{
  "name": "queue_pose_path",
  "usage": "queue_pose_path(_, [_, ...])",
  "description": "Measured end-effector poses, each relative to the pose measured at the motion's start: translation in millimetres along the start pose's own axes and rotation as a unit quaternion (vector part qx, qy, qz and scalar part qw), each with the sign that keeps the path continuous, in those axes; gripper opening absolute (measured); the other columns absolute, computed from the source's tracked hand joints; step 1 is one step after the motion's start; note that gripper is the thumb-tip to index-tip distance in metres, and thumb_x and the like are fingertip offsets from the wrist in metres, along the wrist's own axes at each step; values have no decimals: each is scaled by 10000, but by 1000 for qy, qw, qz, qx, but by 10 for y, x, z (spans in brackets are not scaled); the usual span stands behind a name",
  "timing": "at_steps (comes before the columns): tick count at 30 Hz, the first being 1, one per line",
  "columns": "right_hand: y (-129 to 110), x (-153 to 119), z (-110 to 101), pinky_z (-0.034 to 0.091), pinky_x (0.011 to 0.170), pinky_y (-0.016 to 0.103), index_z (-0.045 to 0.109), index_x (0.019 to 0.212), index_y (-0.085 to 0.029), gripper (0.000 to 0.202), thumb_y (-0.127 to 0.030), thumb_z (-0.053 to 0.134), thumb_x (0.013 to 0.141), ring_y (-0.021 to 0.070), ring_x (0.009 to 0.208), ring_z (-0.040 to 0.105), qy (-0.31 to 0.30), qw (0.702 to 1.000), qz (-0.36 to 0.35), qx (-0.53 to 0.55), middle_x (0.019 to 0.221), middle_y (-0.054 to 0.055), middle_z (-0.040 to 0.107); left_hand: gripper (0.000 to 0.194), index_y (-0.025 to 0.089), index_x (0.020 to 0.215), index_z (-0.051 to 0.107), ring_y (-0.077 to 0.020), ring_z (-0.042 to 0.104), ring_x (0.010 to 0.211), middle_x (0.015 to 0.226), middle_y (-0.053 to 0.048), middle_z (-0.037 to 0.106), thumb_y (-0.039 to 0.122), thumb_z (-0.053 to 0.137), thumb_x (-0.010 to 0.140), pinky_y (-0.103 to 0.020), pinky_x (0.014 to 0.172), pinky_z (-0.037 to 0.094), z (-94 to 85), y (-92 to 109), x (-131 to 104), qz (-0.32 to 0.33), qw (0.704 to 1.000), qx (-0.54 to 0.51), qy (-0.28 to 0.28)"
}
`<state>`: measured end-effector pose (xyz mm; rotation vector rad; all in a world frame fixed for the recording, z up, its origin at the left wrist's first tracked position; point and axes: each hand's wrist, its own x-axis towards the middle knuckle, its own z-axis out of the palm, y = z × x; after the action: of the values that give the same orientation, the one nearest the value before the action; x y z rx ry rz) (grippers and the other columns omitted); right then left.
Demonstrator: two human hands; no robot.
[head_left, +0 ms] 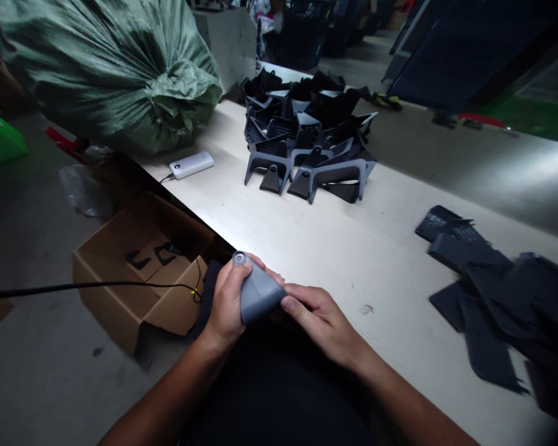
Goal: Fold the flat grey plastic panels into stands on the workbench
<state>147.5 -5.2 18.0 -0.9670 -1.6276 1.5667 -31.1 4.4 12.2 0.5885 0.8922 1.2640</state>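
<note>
A grey plastic part (261, 293) with a round hole at its upper left corner is held close to my body, over the near edge of the table. My left hand (227, 303) is closed around its left side, the thumb lying on its upper face near the hole. At its right corner, my right hand (323, 319) pinches the edge between thumb and fingers. The undersides of the part and some fingertips are hidden.
Black and grey plastic parts (307, 130) are heaped on the white table (307, 248); dark flat parts (488, 291) lie at right. A white power bank (192, 165), green sack (121, 74) and open cardboard box (116, 248) are left. A cable (88, 285) crosses the box.
</note>
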Motion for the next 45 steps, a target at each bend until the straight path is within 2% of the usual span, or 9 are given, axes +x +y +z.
queue_pose_path(7, [28, 12, -13, 464, 788, 302, 729, 874, -202, 341, -464, 596, 1046, 166, 785, 571, -17, 997, 35, 73, 825, 5, 638, 173, 192, 902, 685, -267, 765, 818, 781, -67, 785, 361, 649, 897, -353, 793, 591, 19, 56, -30, -12, 999, 33, 19])
queue_pose_path(10, [29, 21, -48, 483, 797, 310, 742, 837, -196, 384, -498, 610, 1035, 167, 782, 588, -14, 994, 57, 93, 818, 9, 660, 198, 187, 910, 680, -277, 761, 836, 771, -74, 777, 380, 659, 873, -376, 811, 597, 30, 59, 23, -56, 998, -9, 26])
queue_pose_path(13, [31, 44, -115, 518, 898, 363, 809, 1034, -217, 387, -517, 565, 1055, 207, 912, 668, 0, 994, 68, 80, 976, 49, 755, 210, 184, 883, 657, -261, 754, 811, 735, -69, 756, 390, 651, 842, -385, 817, 606, 70, 115, 126, -106, 990, -82, 53])
queue_pose_path(17, [44, 90, -208, 523, 1010, 442, 787, 1272, -281, 370, -497, 588, 1048, 257, 1067, 707, 14, 997, 67, 30, 1151, 72, 795, 184, 186, 850, 625, -253, 744, 755, 718, -80, 749, 361, 663, 807, -359, 712, 605, 143, 208, 281, -141, 976, -133, 97])
queue_pose_path(25, [8, 219, -306, 566, 842, 384, 826, 1203, -282, 352, -462, 556, 1066, 218, 829, 686, 46, 998, 40, 17, 933, 44, 785, 236, 170, 850, 656, -251, 730, 650, 706, -69, 751, 390, 701, 778, -365, 671, 598, 197, 207, 474, -172, 968, -111, 142])
queue_pose_path(31, [-88, 421, -426, 571, 905, 388, 818, 1208, -263, 364, -487, 576, 1055, 231, 905, 709, 14, 997, 76, 25, 999, 57, 799, 308, 171, 883, 660, -213, 701, 614, 691, -16, 722, 429, 759, 747, -320, 649, 566, 170, 311, 577, -152, 970, -85, 169])
queue_pose_path(35, [-183, 542, -456, 562, 929, 363, 797, 1226, -249, 365, -502, 618, 1034, 243, 1013, 714, -21, 996, 78, 45, 1089, 68, 787, 292, 177, 884, 663, -234, 713, 665, 765, -63, 765, 454, 704, 803, -343, 690, 575, 227, 399, 590, -89, 986, -25, 137])
queue_pose_path(39, [-247, 652, -401, 542, 908, 352, 796, 1192, -218, 407, -536, 590, 1042, 238, 962, 698, -29, 995, 73, 64, 998, 57, 769, 199, 178, 833, 673, -254, 730, 779, 823, -92, 791, 373, 649, 857, -334, 754, 568, 303, 461, 598, -13, 996, 51, 78])
queue_pose_path(45, [-271, 824, -226, 505, 1024, 371, 815, 1101, -214, 397, -536, 590, 1039, 273, 1135, 679, -2, 993, 9, 119, 1222, 83, 764, 172, 193, 841, 695, -271, 742, 875, 839, -70, 799, 352, 633, 868, -329, 805, 555, 270, 493, 575, 50, 989, 72, 116])
